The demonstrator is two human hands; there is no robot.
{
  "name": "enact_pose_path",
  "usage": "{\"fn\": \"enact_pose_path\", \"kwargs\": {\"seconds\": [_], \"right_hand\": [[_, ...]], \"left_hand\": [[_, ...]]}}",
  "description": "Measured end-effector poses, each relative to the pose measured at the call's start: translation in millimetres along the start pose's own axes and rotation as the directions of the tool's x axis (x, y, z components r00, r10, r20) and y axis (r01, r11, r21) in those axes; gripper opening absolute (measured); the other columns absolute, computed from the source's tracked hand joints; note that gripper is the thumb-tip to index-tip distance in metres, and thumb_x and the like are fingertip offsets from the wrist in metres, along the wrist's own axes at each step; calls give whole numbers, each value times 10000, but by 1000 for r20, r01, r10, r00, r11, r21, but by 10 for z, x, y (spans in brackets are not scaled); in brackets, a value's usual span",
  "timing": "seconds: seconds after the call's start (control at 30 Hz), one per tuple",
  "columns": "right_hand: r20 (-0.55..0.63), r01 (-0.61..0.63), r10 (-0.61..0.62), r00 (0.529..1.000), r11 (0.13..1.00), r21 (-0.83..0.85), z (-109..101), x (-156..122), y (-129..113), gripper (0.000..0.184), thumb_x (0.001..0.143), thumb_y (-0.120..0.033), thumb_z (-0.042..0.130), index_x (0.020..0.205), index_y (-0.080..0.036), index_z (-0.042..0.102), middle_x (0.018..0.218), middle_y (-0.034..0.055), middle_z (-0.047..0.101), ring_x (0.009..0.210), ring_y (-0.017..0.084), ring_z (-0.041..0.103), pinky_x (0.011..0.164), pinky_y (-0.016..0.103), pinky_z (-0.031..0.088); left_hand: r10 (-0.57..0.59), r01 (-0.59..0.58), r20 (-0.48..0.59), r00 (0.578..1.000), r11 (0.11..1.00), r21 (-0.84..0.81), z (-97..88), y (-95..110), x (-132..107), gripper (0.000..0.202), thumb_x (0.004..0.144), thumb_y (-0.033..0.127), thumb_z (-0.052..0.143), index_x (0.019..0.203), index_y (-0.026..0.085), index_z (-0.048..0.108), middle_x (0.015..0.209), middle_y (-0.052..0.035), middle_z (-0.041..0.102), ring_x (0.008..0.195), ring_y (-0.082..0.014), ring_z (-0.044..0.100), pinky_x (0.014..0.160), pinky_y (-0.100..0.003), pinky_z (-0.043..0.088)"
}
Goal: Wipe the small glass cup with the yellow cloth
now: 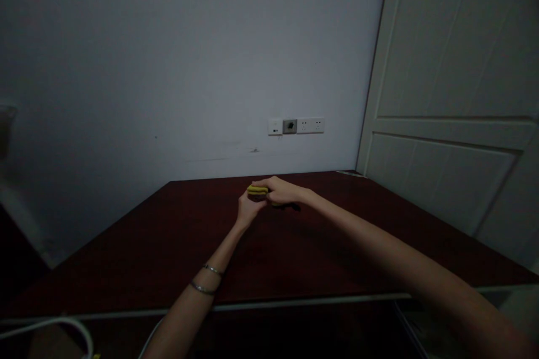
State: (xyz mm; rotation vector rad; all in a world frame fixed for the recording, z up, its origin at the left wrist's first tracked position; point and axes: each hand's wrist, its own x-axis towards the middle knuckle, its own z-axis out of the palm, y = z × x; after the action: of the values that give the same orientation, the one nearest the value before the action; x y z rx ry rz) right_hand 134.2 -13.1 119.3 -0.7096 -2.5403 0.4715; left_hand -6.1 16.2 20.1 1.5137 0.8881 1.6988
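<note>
Both arms reach out over a dark red-brown table. A small folded yellow cloth sits between my hands near the table's far middle. My left hand grips it from below and the side, fingers curled round it. My right hand lies over the cloth's top and right side, fingers bent onto it. Most of the cloth is hidden by the hands. Two thin bracelets ring my left wrist.
A white wall stands behind the table, with a strip of sockets low on it. A white panelled door fills the right. A white cable curves at the lower left below the table's light front edge.
</note>
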Motion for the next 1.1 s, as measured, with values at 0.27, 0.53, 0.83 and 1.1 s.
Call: {"fn": "enact_pose_path", "kwargs": {"seconds": [0.27,0.53,0.83,1.1], "right_hand": [[172,123,-122,977,992,10,-313,-181,96,620,592,29,389,1144,-194,563,1140,12,614,1072,148,546,956,302,381],[145,187,-157,977,955,-228,-449,-428,309,702,554,61,383,1171,-232,544,1246,8,535,1186,157,456,1011,315,338],[-393,-303,238,888,947,-110,-467,-428,795,579,592,-12,463,1139,-165,573,1110,77,623,1006,227,571,881,338,426],[-174,-461,718,674,593,660,361,-310,1067,346,598,-142,545,932,-182,626,774,7,676,730,175,617,628,250,487]], "left_hand": [[-31,46,95,995,987,-156,-30,51,12,670,445,194,792,1056,82,539,1060,-145,622,948,-235,604,885,-388,446],[-52,73,157,986,989,-129,-114,-11,55,663,469,229,792,1064,71,547,1051,-157,625,941,-239,608,897,-393,439],[-59,69,130,990,995,-76,-100,-22,34,662,476,249,789,1063,74,536,1044,-147,626,926,-226,613,880,-372,452],[-2,6,47,999,996,-94,-148,-48,107,527,545,277,752,1002,86,572,990,-128,650,901,-214,616,850,-363,456]]}}
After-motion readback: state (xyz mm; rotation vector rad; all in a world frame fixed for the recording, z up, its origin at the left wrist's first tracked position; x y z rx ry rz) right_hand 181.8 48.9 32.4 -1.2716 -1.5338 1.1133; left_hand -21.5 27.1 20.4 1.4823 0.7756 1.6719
